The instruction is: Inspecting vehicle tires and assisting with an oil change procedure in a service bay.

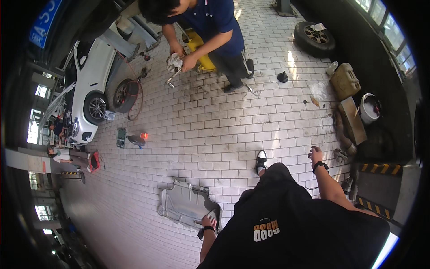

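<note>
Low in the view, my left hand (208, 221) is closed around something small and pale that I cannot make out. It overlaps the lower right edge of a grey moulded panel (186, 201), like a car's underbody cover; whether it also grips that edge I cannot tell. To my right, my right hand (316, 155) hangs over the tiles with its fingers apart and holds nothing. Dark bands circle both wrists. Ahead, a person in dark blue holds a pale rag (174, 62) and a ratchet wrench (172, 80).
A white car (89, 74) stands at the left, near a loose wheel (125, 95). A green tool case (121, 137) lies on the floor. Along the right wall are a wheel (314, 38), a jerrycan (345, 81), a bucket (370, 109) and a pipe (344, 134). Other people are far left.
</note>
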{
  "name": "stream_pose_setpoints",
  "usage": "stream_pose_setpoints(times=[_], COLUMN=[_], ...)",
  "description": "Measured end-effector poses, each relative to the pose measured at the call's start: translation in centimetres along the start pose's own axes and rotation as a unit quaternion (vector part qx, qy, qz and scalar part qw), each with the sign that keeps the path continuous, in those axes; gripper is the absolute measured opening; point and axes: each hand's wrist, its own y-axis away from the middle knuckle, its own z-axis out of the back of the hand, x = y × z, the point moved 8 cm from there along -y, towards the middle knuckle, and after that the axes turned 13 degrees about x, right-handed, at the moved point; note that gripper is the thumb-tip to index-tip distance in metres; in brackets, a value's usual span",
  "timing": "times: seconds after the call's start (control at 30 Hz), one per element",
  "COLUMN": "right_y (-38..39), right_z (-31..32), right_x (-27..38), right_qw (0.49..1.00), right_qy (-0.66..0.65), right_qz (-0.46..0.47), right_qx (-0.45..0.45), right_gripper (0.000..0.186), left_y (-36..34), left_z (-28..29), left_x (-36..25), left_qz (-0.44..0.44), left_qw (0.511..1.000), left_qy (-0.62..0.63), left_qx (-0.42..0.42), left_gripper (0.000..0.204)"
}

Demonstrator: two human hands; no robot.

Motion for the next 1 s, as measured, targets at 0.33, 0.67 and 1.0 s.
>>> stream_pose_setpoints(times=[0.33, 0.67, 1.0], right_y=[8.8, 8.4, 2.7], right_z=[13.4, 24.4, 27.3], right_x=[-7.6, -8.9, 0.4], right_qw=[0.993, 0.993, 0.997], right_qy=[0.113, 0.052, 0.064], right_qz=[-0.035, -0.043, 0.043], right_qx=[-0.015, -0.097, -0.032], right_gripper=[0.025, 0.022, 0.025], left_y=[0.4, 5.0, 7.9], left_z=[2.8, 2.6, -8.5], left_x=[11.1, 23.7, 17.0], left_qz=[-0.005, 0.093, -0.052], left_qw=[0.998, 0.993, 0.998], left_qy=[0.042, 0.076, 0.002], left_qx=[0.042, 0.014, 0.033], left_gripper=[0.034, 0.027, 0.026])
